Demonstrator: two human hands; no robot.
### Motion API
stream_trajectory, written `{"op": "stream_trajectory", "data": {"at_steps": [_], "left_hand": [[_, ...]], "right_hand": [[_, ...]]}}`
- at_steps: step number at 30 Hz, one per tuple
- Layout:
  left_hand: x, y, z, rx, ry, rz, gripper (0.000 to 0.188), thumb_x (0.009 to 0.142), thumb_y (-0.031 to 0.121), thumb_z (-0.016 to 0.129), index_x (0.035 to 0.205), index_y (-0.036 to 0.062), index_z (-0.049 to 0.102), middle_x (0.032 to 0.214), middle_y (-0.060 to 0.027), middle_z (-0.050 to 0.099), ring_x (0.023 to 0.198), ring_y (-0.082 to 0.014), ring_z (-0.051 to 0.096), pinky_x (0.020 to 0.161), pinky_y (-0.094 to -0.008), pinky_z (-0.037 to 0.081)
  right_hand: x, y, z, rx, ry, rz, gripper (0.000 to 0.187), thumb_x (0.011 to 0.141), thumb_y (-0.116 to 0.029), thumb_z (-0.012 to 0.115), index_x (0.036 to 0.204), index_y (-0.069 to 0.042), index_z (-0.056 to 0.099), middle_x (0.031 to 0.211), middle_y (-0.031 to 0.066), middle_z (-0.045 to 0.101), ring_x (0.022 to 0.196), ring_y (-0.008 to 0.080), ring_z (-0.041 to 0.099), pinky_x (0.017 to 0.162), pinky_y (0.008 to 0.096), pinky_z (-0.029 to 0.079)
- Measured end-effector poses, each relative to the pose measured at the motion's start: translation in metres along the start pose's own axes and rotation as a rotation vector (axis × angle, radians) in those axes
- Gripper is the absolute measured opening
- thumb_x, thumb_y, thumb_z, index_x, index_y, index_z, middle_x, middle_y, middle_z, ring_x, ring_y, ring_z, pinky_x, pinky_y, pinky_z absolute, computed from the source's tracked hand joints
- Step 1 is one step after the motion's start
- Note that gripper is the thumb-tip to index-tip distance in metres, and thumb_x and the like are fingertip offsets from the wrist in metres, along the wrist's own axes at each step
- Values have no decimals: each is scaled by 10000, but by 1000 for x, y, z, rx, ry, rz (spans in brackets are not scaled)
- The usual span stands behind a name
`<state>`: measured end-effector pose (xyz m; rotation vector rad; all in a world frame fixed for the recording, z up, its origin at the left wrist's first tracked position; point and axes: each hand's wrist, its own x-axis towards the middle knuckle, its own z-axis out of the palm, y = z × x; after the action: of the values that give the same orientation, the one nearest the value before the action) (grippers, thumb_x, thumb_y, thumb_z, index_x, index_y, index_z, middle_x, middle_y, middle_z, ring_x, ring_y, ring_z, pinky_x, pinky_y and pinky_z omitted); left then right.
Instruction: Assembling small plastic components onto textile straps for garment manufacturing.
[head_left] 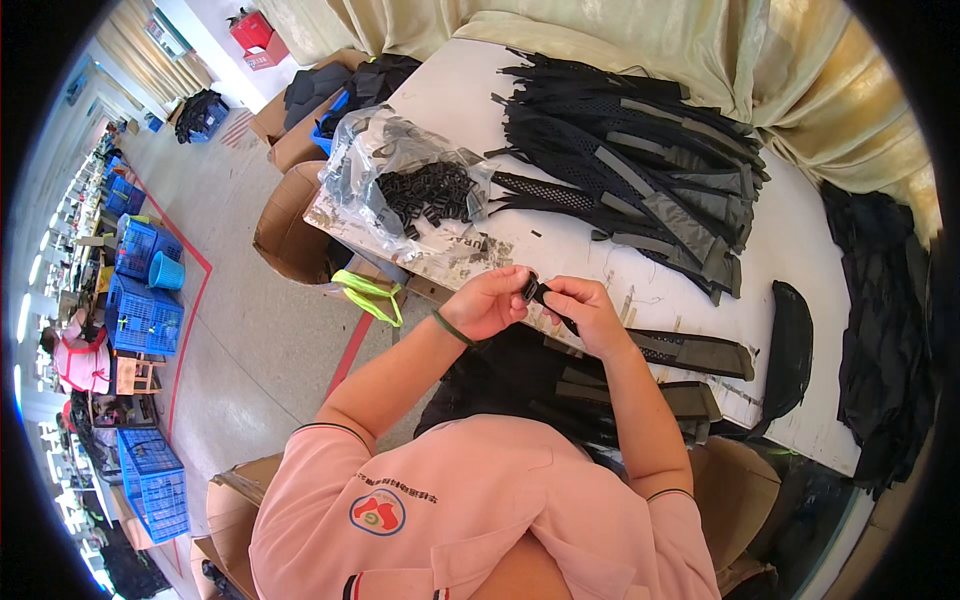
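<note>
Near the table's front edge, both my hands meet at a small black plastic buckle (530, 288). My left hand (487, 306) pinches the buckle between thumb and fingers. My right hand (588, 316) is closed on the end of a black strap (543, 294), which touches the buckle; whether it passes through the slot is too small to tell. A black mesh strip with a grey panel (695, 352) lies beyond my right wrist; my hand hides whether it joins that strap. Close by, a clear plastic bag (365, 140) holds many loose black buckles (430, 195).
A heap of black and grey mesh strips (640, 150) covers the back of the white table (800, 230). At right lie a black curved piece (790, 340) and dark fabric (885, 330). Cardboard boxes (290, 215) stand at left. Dark pieces (500, 385) hang before me.
</note>
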<state>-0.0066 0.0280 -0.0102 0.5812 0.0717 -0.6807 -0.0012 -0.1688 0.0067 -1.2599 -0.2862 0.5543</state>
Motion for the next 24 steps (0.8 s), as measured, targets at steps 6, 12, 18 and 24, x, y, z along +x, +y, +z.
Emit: {"op": "stream_trajectory", "data": {"at_steps": [6,12,18,24], "left_hand": [[3,-2,3,-10,-8,-47,151,946,177,501,985,43,560,765,8,568,587,-50,483,581,-197,407],[4,-5,-3,91,92,12,138,942,170,509,956,48,572,779,8,578,585,-52,484,583,-207,413],[6,-11,9,13,115,44,129,941,185,519,907,68,560,688,24,528,576,-66,468,591,-227,409],[4,-15,6,-72,37,37,127,944,192,514,909,77,554,690,19,516,583,-68,466,592,-229,410]], "right_hand": [[-1,-1,1,-70,-62,36,94,855,-107,594,848,-19,630,726,-25,560,633,55,481,580,205,380],[-4,-5,14,-601,105,-347,88,797,-43,592,853,24,592,714,46,540,638,128,498,591,246,389],[-6,5,28,-692,348,-448,96,788,-49,592,862,13,593,733,114,558,634,242,542,602,307,432],[-8,2,30,-84,271,-116,93,864,-49,569,924,19,587,776,31,596,696,98,533,657,228,444]]}}
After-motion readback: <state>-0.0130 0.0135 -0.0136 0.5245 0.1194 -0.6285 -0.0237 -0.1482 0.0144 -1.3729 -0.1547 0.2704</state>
